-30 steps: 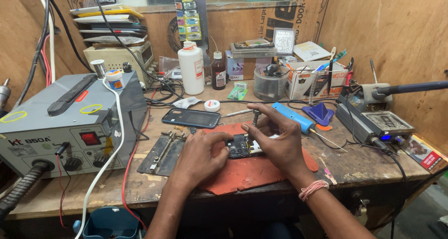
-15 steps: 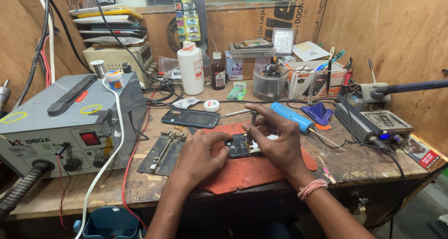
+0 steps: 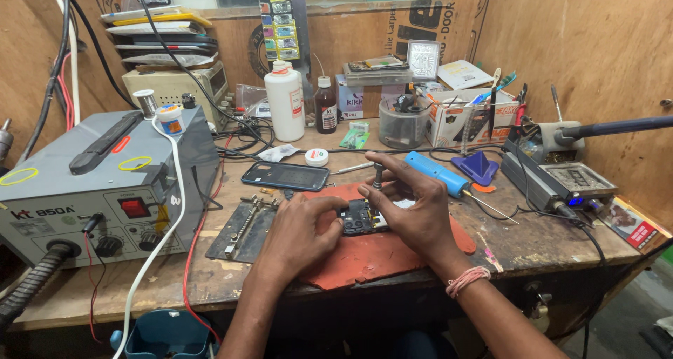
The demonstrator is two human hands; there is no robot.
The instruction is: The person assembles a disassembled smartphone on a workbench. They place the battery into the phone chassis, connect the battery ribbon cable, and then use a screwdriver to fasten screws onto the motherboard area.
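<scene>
Left hand [image 3: 298, 233] pinching opened phone [image 3: 361, 219] mid-frame; right hand [image 3: 413, 212] closed around screwdriver [image 3: 376, 175]. Dark phone [image 3: 285, 176], blue tool [image 3: 437, 174] behind. Board detail hidden.

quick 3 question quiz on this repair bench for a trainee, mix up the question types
1. True or false: the right hand holds a small screwdriver upright over the opened phone.
2. What lies under the opened phone? A) a metal tray B) a red-orange mat C) a newspaper
3. Fill in: the left hand steadies the phone from its ____ side.

Key: 1 true; 2 B; 3 left.
</scene>
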